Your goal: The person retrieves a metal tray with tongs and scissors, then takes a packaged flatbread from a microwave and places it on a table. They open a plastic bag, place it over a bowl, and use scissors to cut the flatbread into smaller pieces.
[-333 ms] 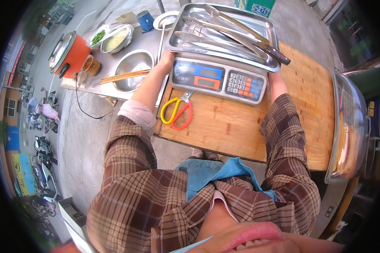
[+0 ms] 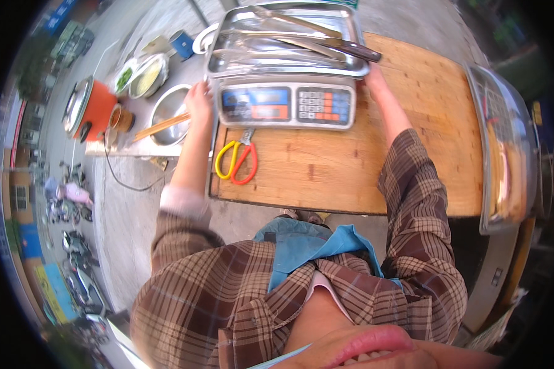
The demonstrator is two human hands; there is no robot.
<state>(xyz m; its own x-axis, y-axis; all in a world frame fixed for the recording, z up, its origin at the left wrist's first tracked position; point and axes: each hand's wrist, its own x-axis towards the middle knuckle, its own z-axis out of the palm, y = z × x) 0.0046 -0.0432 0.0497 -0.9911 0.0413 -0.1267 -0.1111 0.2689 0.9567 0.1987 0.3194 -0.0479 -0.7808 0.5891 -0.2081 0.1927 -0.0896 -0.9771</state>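
A digital scale (image 2: 286,106) with a keypad stands on the wooden board. On top of it sits a metal tray (image 2: 351,74) holding several metal tongs (image 2: 314,44), some with dark handles. My left hand (image 2: 199,103) is just left of the scale and the tray's near corner. Its fingers look apart and hold nothing, though motion blurs them. At the tray's right edge, my right hand (image 2: 373,75) touches the side; its fingers are hidden behind the rim. Scissors (image 2: 237,161) with one yellow and one red handle lie in front of the scale.
The wooden board (image 2: 326,166) spreads before me, with a clear-covered case (image 2: 505,147) at its right end. On a metal table at left are a steel bowl (image 2: 166,132) with wooden sticks (image 2: 157,128), an orange cooker (image 2: 95,107), a brown cup (image 2: 122,119) and a blue mug (image 2: 181,44).
In view, scale, tray and board have shifted left and up. My left hand has come away from the scale's left side; my right hand stays at the right side.
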